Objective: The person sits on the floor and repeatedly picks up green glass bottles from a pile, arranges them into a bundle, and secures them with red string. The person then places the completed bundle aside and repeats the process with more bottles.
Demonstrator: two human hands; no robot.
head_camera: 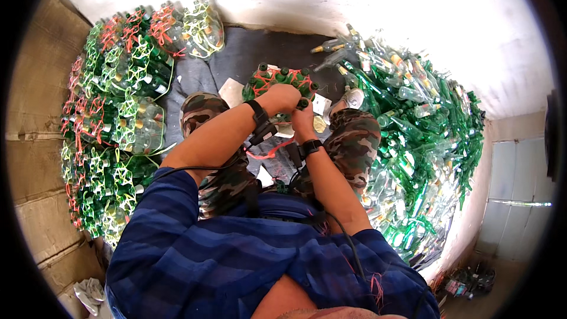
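Between my knees stands a bundle of green glass bottles (284, 72), their necks laced together with red plastic strap (261, 83). My left hand (285, 96) is over the near side of the bundle, fingers curled and mostly hidden from above. Beside it, my right hand (303, 120) closes around the neck of a near green bottle (302, 103), whose mouth shows between both hands. A loose tail of red strap (270, 154) hangs below my wrists, towards my lap. Whether my left fingers pinch the strap cannot be seen.
Strapped bottle bundles (139, 124) are stacked at left beside brown panelling (40, 159). A large heap of loose green and clear bottles (412, 141) rises at right, close to my knee. Flat pale pieces (232, 93) lie on the dark floor covering (283, 46). Cables run along both my arms.
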